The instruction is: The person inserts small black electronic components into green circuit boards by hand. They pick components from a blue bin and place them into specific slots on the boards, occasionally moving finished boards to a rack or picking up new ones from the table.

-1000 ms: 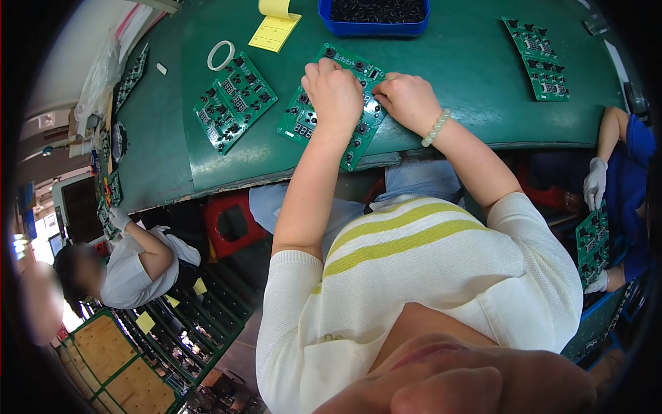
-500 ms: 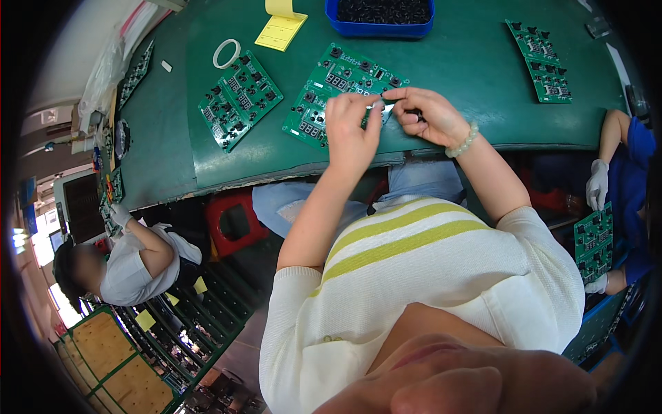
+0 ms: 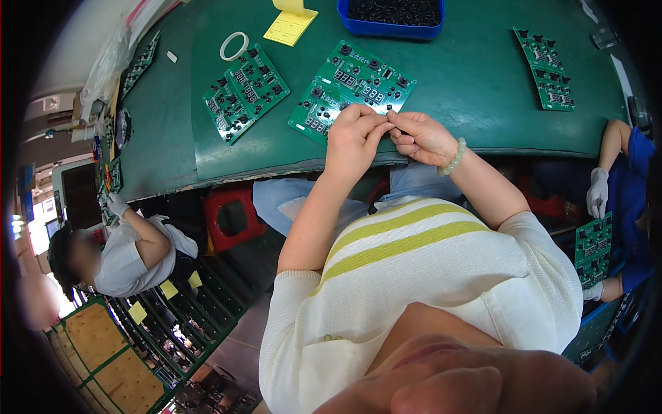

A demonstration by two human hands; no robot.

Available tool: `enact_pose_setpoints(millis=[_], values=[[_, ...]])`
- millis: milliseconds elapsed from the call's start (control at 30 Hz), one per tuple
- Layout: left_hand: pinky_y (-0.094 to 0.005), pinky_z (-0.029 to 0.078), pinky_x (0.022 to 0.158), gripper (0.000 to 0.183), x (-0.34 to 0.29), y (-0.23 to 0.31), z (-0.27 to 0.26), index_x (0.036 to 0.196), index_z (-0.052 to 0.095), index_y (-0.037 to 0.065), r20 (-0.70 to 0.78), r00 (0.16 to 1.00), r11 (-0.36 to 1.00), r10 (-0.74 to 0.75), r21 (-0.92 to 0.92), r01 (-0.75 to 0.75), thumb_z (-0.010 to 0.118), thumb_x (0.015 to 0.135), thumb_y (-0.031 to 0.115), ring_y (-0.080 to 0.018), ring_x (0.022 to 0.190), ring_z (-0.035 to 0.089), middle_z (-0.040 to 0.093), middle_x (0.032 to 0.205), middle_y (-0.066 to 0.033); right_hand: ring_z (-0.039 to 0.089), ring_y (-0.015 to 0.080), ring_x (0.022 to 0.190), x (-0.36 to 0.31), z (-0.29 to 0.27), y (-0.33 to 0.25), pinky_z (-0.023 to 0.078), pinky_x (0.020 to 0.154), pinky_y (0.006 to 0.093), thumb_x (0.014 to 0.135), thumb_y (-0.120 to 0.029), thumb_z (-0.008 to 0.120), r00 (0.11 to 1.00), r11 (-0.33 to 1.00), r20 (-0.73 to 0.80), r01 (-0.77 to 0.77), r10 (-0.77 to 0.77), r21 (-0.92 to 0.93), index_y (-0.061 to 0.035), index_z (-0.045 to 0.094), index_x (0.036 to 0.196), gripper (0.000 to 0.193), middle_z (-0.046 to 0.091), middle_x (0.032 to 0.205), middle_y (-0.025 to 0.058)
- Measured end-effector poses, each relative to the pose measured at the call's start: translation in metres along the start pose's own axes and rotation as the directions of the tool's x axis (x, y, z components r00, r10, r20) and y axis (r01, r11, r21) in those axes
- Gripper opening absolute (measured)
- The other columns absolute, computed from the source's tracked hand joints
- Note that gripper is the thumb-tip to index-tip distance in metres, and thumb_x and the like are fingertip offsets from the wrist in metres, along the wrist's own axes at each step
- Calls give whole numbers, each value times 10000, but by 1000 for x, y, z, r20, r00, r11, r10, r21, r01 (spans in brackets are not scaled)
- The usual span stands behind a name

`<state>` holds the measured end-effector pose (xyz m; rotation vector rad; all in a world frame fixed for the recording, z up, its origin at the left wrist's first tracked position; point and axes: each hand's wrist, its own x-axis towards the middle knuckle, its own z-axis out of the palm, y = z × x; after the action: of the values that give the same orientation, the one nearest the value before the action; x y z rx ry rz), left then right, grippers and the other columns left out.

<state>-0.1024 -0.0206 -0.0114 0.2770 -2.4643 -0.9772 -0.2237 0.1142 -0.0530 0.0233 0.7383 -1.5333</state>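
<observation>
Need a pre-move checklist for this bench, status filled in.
1. Circuit board lying on the green table: ok.
2. Clear of the board to its left: ok, a gap shows.
3. Blue tray stocked with black parts: ok.
4. Left hand and right hand gloved: not ok, both bare.
5. Right wrist free of jewellery: not ok, beaded bracelet.
6. Part seated between fingertips: cannot tell, too small.

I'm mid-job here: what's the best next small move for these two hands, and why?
Probably the left hand and right hand should ease their pinch over the circuit board. They meet at its near side, apparently working something small and dark, too small to identify, and the board lies on the green table right beside them.
</observation>
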Motion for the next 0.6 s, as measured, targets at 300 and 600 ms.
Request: enact_pose_setpoints(millis=[300, 600], values=[[-271, 497, 588, 150, 25, -6, -10, 976, 704, 11, -313, 950, 1000, -24, -21, 18, 692, 827, 19, -186, 674, 622, 664, 848, -91, 394, 18, 601, -6, 13, -26, 319, 481, 160, 963, -110, 597, 979, 970, -16, 201, -205, -133, 26, 622, 1081, 181, 528, 835, -4], [-372, 531, 695, 126, 81, -76, -30, 910, 725, 26, -297, 942, 967, -158, 146, 208, 687, 831, 117, -285, 739, 677, 703, 849, -140, 378, 15, 557, 0, 6, -38, 289, 456, 164, 924, -71, 646, 954, 931, -52, 275, -295, -241, 37, 629, 1094, 202, 611, 867, 51]])
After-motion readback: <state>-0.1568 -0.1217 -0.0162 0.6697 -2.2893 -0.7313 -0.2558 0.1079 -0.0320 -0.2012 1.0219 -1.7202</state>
